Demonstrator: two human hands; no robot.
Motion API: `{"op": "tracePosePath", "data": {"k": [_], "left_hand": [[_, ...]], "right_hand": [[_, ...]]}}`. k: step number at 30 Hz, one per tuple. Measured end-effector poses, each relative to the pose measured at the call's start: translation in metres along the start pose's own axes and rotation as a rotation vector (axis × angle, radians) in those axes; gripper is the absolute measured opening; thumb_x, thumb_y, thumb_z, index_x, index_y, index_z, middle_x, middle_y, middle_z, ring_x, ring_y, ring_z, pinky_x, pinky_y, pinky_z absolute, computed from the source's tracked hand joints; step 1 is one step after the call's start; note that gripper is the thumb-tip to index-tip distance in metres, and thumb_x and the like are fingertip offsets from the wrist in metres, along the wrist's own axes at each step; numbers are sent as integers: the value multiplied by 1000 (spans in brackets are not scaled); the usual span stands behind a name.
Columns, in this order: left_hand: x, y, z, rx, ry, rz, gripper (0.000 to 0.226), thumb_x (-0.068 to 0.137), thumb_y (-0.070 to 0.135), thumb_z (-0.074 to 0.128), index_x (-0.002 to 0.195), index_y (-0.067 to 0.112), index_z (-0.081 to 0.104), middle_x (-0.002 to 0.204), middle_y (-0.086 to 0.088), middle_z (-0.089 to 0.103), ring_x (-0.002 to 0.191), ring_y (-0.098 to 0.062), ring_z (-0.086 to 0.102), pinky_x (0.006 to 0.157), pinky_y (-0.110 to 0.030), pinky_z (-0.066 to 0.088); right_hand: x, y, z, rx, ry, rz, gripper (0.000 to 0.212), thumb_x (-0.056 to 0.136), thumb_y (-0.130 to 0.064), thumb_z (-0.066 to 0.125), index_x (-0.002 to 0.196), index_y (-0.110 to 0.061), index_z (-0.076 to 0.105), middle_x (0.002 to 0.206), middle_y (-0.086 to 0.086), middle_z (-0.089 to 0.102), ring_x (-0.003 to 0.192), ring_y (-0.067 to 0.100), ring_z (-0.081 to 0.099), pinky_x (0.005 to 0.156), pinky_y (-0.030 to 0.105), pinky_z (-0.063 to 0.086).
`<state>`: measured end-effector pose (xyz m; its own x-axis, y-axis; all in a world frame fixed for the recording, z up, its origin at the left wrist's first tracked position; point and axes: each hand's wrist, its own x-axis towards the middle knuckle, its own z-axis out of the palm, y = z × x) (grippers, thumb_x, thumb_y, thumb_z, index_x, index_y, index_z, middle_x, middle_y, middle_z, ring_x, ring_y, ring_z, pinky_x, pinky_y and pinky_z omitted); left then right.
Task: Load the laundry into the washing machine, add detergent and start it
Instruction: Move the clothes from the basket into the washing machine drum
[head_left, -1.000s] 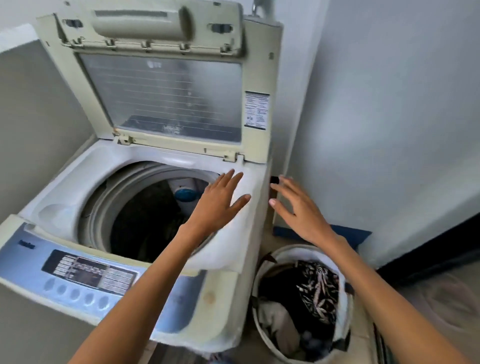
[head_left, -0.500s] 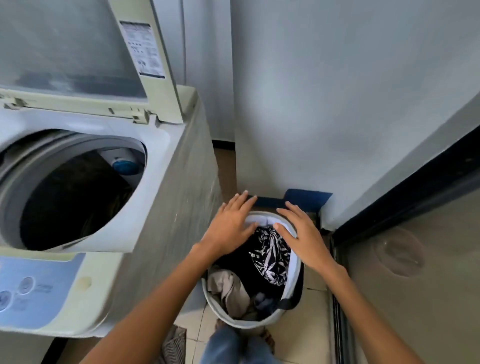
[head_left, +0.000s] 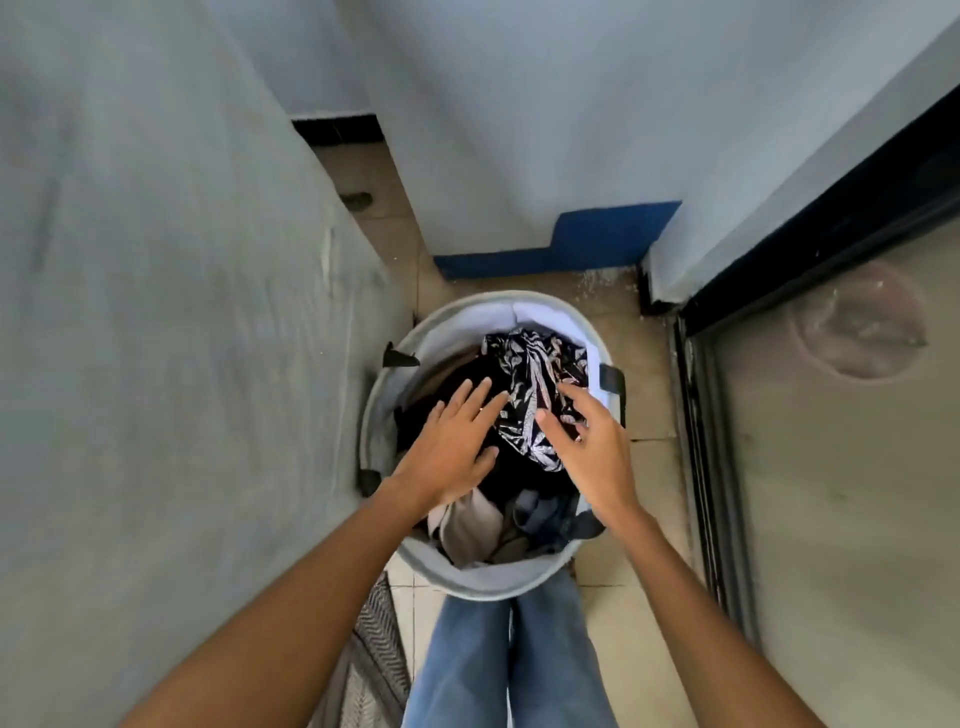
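A round grey laundry basket (head_left: 470, 574) stands on the tiled floor between my knees and the wall. It holds a pile of clothes, with a black-and-white patterned garment (head_left: 524, 374) on top, dark clothes beneath and a beige piece (head_left: 467, 525) at the near side. My left hand (head_left: 452, 447) hovers over the dark clothes with fingers spread and straight. My right hand (head_left: 592, 447) reaches in beside it, fingers loosely bent at the edge of the patterned garment, holding nothing. The washing machine's grey side panel (head_left: 182, 338) fills the left; its tub and lid are out of view.
A pale wall with a blue skirting (head_left: 561, 244) stands just behind the basket. A dark-framed sliding glass door (head_left: 831, 467) runs along the right. A patterned mat (head_left: 374, 649) lies on the floor at the machine's foot. My jeans-clad legs (head_left: 509, 665) are below the basket.
My view has swung down from the open machine to the basket. Both hands have dropped from the basket's far rim onto the clothes inside it.
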<state>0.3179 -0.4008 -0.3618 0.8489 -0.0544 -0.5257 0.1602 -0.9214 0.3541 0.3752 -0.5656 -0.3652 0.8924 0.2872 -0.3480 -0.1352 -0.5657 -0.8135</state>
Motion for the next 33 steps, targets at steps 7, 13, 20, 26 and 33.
{"op": "tracePosePath", "data": {"k": [7,13,20,26,33], "left_hand": [[102,-18,12,181,-17,197,69,93,41,46,149,33,5,158,-4,-7,144,-26,-9,114,-52,4],[163,-39,37,240,-50,237,81,83,65,47,145,45,-1,156,-7,-18,142,-35,-12,112,-61,3],[186,-35,69,183,-211,280,103,72,57,68,141,52,-9,151,1,-32,140,-37,-18,104,-73,4],[203,-29,80,16,-239,204,129,65,45,80,131,52,-31,155,-17,-10,137,-45,19,105,-59,32],[204,-25,86,-64,-201,204,88,75,24,74,146,33,22,145,-11,31,126,-39,38,107,-51,30]], "right_hand": [[32,71,32,-38,52,115,52,84,-29,66,131,-12,49,133,4,54,125,17,48,105,33,39],[54,102,51,-171,98,178,80,76,-39,71,141,-15,32,147,4,36,135,20,34,109,32,29],[69,134,56,-262,-46,265,120,61,-49,79,147,-30,-3,155,18,2,142,32,13,110,47,26],[76,158,47,-97,-14,346,115,58,-39,84,146,-34,10,153,7,18,138,23,27,105,40,34],[88,150,32,297,-76,596,66,65,-11,82,120,-24,50,110,3,61,88,21,63,68,37,56]]}}
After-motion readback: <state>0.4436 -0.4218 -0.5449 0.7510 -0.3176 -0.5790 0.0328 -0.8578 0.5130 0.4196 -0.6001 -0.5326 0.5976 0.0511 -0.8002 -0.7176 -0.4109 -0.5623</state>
